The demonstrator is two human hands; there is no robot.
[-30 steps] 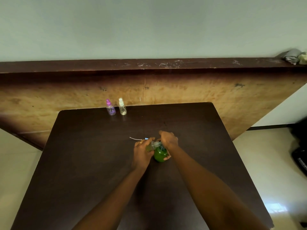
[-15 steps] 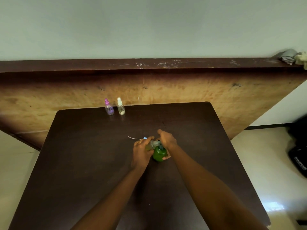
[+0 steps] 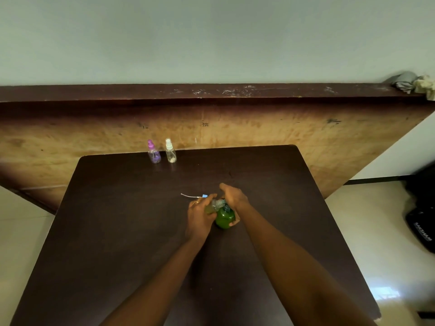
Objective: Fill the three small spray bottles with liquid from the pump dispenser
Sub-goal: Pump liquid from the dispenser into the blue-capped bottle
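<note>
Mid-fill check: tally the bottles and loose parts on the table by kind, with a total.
Small spray bottles: 3 (purple-capped bottle, white-capped bottle, uncapped bottle in left hand)
Green pump dispenser: 1
Loose blue spray cap with tube: 1
Total: 5

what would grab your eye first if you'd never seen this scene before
The two hands meeting mid-table: the right hand holds a green pump dispenser while the left hand holds a small clear bottle at its spout. Behind them, a purple-topped spray bottle and a white-topped spray bottle stand side by side at the far edge of the dark table. A loose blue spray top with its tube lies just beyond the left hand.
</note>
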